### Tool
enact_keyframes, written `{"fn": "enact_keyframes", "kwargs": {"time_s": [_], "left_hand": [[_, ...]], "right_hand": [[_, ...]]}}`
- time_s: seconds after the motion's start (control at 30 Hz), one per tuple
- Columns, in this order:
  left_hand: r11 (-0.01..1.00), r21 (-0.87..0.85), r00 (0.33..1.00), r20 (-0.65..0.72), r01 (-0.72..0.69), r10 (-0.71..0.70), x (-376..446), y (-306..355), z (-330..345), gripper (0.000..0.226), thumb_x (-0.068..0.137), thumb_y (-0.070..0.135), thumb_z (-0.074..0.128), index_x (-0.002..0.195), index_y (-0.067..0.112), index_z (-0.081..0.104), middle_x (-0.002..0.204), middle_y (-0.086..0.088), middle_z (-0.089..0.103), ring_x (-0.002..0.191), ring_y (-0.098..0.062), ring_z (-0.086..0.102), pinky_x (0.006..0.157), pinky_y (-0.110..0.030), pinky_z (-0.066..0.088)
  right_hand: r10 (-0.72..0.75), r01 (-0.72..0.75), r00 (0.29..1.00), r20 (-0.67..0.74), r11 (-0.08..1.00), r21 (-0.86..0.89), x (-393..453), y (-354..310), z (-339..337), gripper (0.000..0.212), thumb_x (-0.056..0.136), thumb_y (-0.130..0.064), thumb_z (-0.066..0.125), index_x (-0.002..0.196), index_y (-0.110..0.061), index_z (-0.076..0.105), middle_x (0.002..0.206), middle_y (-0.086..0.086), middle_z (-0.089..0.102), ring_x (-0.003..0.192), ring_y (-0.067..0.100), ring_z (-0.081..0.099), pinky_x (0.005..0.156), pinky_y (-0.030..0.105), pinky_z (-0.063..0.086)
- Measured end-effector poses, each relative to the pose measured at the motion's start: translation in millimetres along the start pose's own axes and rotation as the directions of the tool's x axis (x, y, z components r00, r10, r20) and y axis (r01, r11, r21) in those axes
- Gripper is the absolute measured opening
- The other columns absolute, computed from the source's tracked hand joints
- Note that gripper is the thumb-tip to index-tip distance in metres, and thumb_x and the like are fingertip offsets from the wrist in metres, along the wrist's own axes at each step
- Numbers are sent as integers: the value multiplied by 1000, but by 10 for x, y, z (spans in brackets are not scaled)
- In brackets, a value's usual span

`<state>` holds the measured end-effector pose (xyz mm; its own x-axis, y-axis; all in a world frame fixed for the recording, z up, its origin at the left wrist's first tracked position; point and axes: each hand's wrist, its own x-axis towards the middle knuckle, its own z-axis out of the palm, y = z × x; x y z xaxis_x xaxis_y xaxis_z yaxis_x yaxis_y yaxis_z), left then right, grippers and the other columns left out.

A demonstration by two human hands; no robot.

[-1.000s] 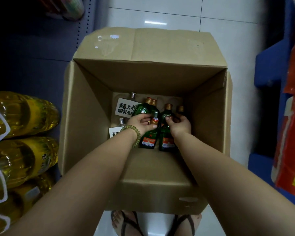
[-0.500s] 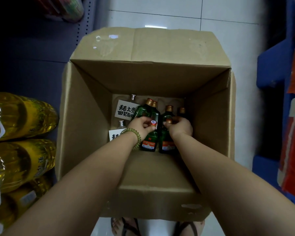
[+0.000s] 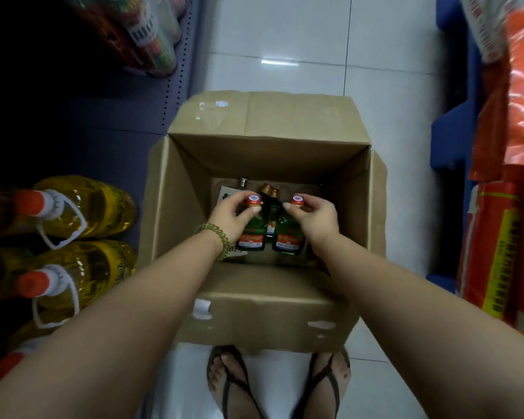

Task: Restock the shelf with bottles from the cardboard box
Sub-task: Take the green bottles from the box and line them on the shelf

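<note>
In the head view, the left hand (image 3: 229, 217) pinches the neck of a green bottle (image 3: 252, 234) just under its red cap, and the right hand (image 3: 316, 217) pinches a second green bottle (image 3: 288, 237) the same way. Both bottles hang upright inside the open cardboard box (image 3: 263, 316) on the tiled floor (image 3: 285, 31), their red-and-white labels too small to read. Both forearms reach down from the near edge, a green beaded bracelet (image 3: 217, 237) circling the left wrist. Yellow oil jugs (image 3: 82, 207) lie left of the box.
</note>
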<state>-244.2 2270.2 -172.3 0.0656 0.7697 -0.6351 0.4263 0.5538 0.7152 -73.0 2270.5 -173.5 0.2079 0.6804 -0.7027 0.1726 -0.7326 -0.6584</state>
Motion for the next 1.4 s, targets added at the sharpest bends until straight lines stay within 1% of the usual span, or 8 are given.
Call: {"fn": "enact_keyframes", "kwargs": {"time_s": [0.17, 0.3, 0.47, 0.67, 0.87, 1.1, 1.23, 1.4], "left_hand": [[991, -116, 982, -184, -73, 51, -704, 731, -491, 32, 90, 18, 59, 122, 17, 58, 112, -1, 62, 107, -16, 58, 94, -30, 49], [974, -194, 957, -285, -119, 60, -1478, 1409, -868, 33, 88, 22, 61, 120, 25, 58, 104, 13, 62, 95, 3, 57, 72, -5, 48], [945, -245, 906, -410, -217, 101, -2611, 2291, -1204, 33, 86, 16, 64, 119, 16, 61, 109, 2, 66, 98, -4, 61, 88, -18, 48], [865, -312, 790, -596, -392, 143, -4102, 3288, -1538, 29, 79, 12, 71, 94, 36, 65, 86, 22, 68, 77, 16, 62, 70, -2, 46], [793, -243, 630, -746, -558, 215, -5560, 4021, -1824, 27, 78, 19, 73, 89, 45, 70, 94, 15, 74, 93, -1, 67, 87, -24, 53], [751, -165, 441, -879, -639, 181, -6770, 4074, -2089, 28, 79, 16, 71, 86, 43, 71, 85, 24, 73, 85, 9, 65, 73, -7, 48], [779, -149, 340, -937, -609, 86, -7221, 3810, -2132, 25, 78, 20, 72, 90, 42, 69, 89, 27, 72, 89, 8, 64, 79, -9, 48], [815, -179, 235, -971, -551, -55, -7670, 3336, -2091, 26, 78, 21, 72, 94, 42, 69, 94, 23, 72, 96, 4, 65, 86, -17, 51]], "right_hand": [[-161, 164, 985, 66, 986, -37, -715, -774, -277, 28, 82, -27, 71, 109, -19, 67, 99, -6, 70, 97, 14, 65, 89, 36, 53], [-245, 247, 957, 155, 969, 11, -1447, -1573, -543, 20, 80, -28, 73, 100, -26, 70, 93, -12, 71, 94, 8, 66, 88, 32, 54], [-373, 383, 875, 307, 923, 31, -2470, -2611, -858, 14, 80, -24, 73, 94, -26, 71, 88, -13, 73, 87, 6, 68, 87, 30, 53], [-561, 590, 709, 427, 804, 75, -3913, -3776, -1330, 17, 78, -17, 76, 78, -33, 71, 73, -19, 74, 74, -6, 68, 69, 12, 54], [-633, 722, 500, 592, 682, 119, -5199, -4534, -1574, 15, 68, -29, 79, 80, -35, 74, 79, -17, 76, 78, -4, 70, 64, 7, 51], [-633, 801, 278, 723, 568, 189, -6218, -4913, -1304, 19, 67, -32, 78, 86, -31, 75, 75, -15, 76, 71, -7, 69, 58, 6, 49], [-599, 825, 181, 780, 525, 212, -6583, -4820, -964, 26, 65, -39, 77, 89, -30, 76, 83, -11, 77, 80, 1, 71, 70, 15, 55], [-527, 846, 50, 848, 474, 244, -7072, -4453, -428, 18, 72, -25, 80, 83, -39, 74, 80, -18, 76, 77, -6, 68, 71, 11, 52]]}}
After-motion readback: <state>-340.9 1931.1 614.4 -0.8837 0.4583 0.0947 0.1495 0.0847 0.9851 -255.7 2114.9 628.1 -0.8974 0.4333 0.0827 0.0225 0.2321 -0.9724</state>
